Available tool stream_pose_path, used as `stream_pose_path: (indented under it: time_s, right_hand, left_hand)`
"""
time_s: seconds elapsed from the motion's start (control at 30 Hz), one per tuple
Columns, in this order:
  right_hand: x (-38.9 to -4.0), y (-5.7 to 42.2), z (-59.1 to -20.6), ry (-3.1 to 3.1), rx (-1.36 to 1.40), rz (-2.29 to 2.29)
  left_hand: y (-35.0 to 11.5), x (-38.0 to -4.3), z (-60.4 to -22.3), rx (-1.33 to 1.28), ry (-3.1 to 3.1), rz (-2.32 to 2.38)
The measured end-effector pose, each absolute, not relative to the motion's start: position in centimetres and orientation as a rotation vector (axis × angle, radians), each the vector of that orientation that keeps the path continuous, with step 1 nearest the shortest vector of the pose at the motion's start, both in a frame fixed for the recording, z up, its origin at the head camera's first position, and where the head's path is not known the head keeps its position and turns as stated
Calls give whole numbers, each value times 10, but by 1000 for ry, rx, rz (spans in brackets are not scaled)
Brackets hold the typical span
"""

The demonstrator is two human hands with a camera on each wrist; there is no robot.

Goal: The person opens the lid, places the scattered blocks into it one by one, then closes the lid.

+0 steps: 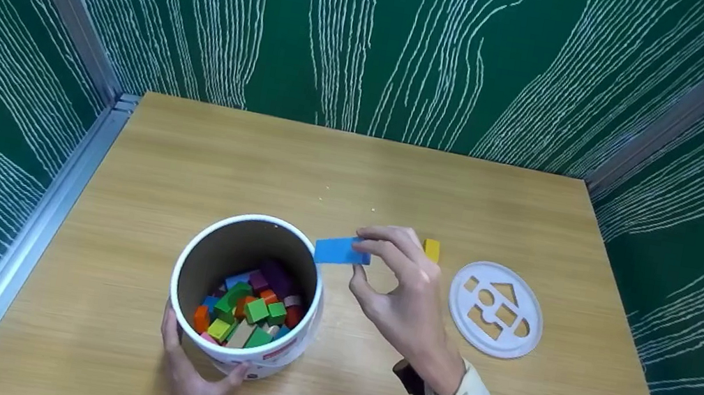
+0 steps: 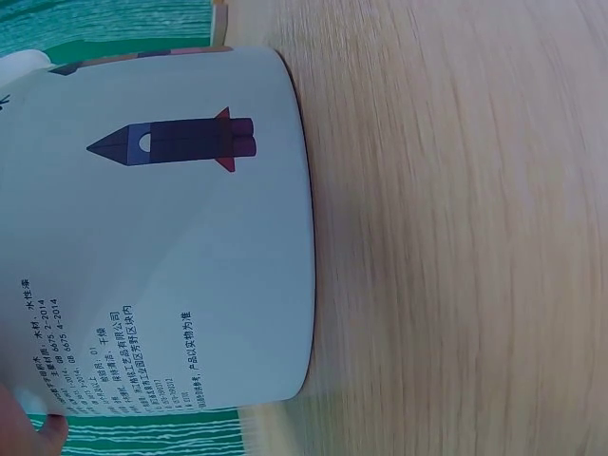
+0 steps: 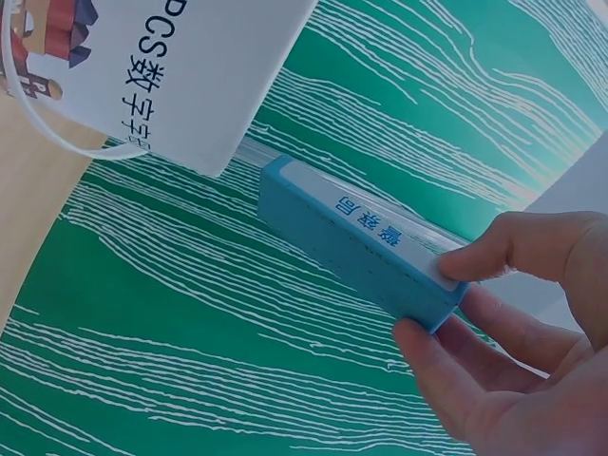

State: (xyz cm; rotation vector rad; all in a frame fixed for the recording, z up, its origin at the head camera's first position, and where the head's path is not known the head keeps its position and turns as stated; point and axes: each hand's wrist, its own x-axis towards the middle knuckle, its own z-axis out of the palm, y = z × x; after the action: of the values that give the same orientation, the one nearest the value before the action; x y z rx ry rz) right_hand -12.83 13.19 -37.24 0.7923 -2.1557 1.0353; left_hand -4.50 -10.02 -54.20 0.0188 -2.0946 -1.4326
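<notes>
A white round bucket stands on the table, partly filled with coloured wooden blocks. My left hand holds the bucket's near left side, thumb and fingers spread round its wall. In the left wrist view only a bit of that hand shows beside the printed bucket wall. Just right of the rim, my right hand pinches a long blue block by its right end. In the right wrist view the blue block bears a white label with Chinese print.
A small yellow block lies on the table behind the right hand. Right of it rests a white round lid with shaped cut-outs. Green panels with white wavy lines enclose the table. The bucket has a thin white handle.
</notes>
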Motion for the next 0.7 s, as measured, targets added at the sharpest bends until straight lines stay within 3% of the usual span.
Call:
stream_pose_path:
  time_s: [0.23,0.7]
  right_hand:
    - [-127,124,-375,-2165,826,1073]
    - [-127,109,-386,-2242,883,1129]
  left_hand:
    - [-93,-41,-519,101,-2124,-1494]
    - [-94,-41,-519,140,-2159,-1493]
